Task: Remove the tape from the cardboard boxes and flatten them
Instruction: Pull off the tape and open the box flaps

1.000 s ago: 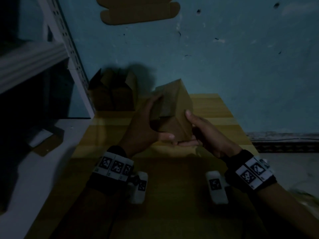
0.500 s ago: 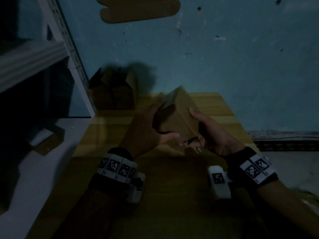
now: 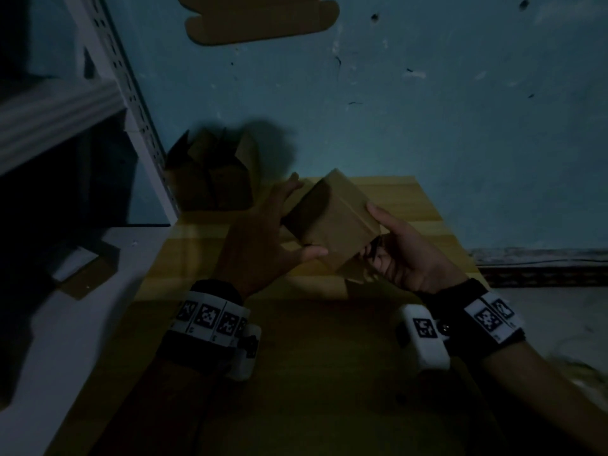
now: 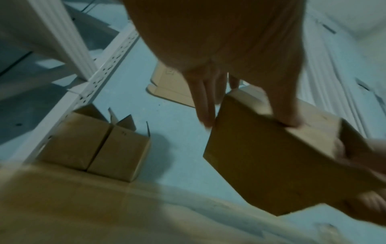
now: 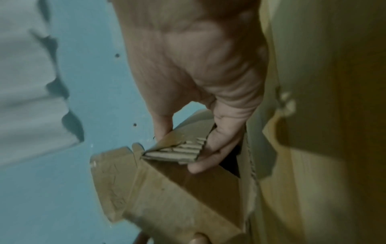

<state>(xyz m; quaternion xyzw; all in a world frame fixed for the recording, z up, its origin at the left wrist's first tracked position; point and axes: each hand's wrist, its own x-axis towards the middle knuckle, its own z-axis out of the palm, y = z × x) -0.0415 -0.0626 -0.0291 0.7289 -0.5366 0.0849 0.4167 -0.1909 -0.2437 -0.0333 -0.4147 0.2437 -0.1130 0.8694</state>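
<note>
A small brown cardboard box (image 3: pixel 332 222) is held tilted above the wooden table (image 3: pixel 329 357), between both hands. My left hand (image 3: pixel 297 222) is at its left side with fingers straight and spread; only the thumb (image 4: pixel 289 118) touches the box (image 4: pixel 271 165). My right hand (image 3: pixel 378 235) grips the right end, thumb on the top edge and fingers curled underneath. In the right wrist view this hand (image 5: pixel 177 151) pinches a torn flap of the box (image 5: pixel 177 198), with corrugation showing at the tear. No tape is plainly visible in the dim light.
Two open cardboard boxes (image 3: pixel 210 179) stand on the blue floor beyond the table's far left corner, beside a white metal rack (image 3: pixel 131 103). A flattened cardboard sheet (image 3: pixel 260 21) lies farther out on the floor. A white ledge (image 3: pixel 82 291) runs along the table's left.
The box has turned and shifted slightly right. My left fingers have straightened off it, leaving the thumb touching. My right hand has taken a deeper hold on the right end.
</note>
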